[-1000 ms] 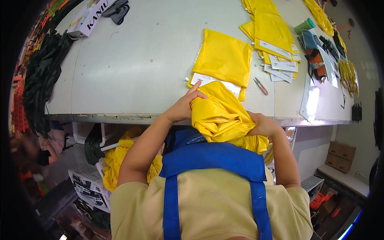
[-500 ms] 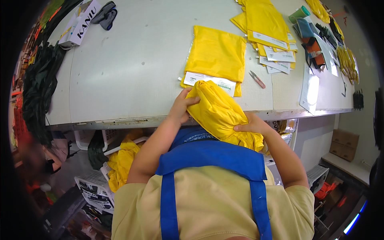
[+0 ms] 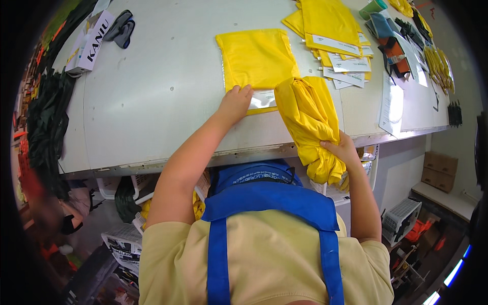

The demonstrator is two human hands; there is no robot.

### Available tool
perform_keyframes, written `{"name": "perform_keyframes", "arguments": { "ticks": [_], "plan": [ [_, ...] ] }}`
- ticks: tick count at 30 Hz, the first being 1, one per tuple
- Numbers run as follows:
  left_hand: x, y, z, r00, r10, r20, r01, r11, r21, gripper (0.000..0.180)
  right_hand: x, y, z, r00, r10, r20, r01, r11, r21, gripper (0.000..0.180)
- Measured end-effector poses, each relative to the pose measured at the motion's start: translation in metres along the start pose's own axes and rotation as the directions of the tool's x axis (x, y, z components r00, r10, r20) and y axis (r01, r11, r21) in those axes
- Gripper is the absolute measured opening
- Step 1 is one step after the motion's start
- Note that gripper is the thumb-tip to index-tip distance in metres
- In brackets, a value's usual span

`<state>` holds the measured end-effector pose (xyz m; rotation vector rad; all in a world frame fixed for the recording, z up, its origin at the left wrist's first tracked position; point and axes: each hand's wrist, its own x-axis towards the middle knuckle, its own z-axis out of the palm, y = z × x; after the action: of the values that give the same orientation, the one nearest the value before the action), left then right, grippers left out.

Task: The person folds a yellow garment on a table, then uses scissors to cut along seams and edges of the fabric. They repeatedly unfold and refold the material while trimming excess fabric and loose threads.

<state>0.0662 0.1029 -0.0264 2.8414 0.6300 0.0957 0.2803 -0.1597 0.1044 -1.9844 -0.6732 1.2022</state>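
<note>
A person in a blue apron [image 3: 269, 201] stands at a pale worktable [image 3: 142, 101], seen from above, with 2 bare hands at work on yellow fabric. The right hand [image 3: 345, 150] grips a gathered yellow fabric bundle [image 3: 310, 122] low on its right side, thumb pressed on top and the other fingers hidden behind the folds. The bundle slants across the table's near edge, its upper end by the lower right corner of a flat yellow fabric pouch [image 3: 256, 58], its lower end hanging past the edge toward the apron. The left hand [image 3: 236, 104] is at the pouch's near edge, left of a white label [image 3: 263, 99], fingers close together and curled over the fabric; whether they pinch it or only press it, I cannot tell. Beyond, to the right, lies a loose stack of yellow pouches [image 3: 333, 23]. To handle this well, the right grip should stay firm enough to keep the folds compact, without letting the loose lower end spread. The left fingers would do best to steady the pouch's edge gently, taking care not to crease the label.
</note>
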Motion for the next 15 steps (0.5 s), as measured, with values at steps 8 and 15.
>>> {"name": "perform_keyframes", "arguments": {
  "ticks": [8, 15],
  "plan": [
    [-0.013, 0.003, -0.047, 0.962, -0.062, -0.266, 0.002, 0.975, -0.222, 0.045, 0.015, -0.028, 0.022, 0.977, -0.213, -0.018, 0.152, 0.750, -0.643, 0.057],
    [-0.024, 0.019, -0.077, 0.975, 0.004, -0.224, -0.089, 0.924, -0.371, 0.054, 0.034, -0.034, 0.040, 0.903, -0.178, 0.391, 0.428, 0.453, -0.782, 0.056]
  ]
}}
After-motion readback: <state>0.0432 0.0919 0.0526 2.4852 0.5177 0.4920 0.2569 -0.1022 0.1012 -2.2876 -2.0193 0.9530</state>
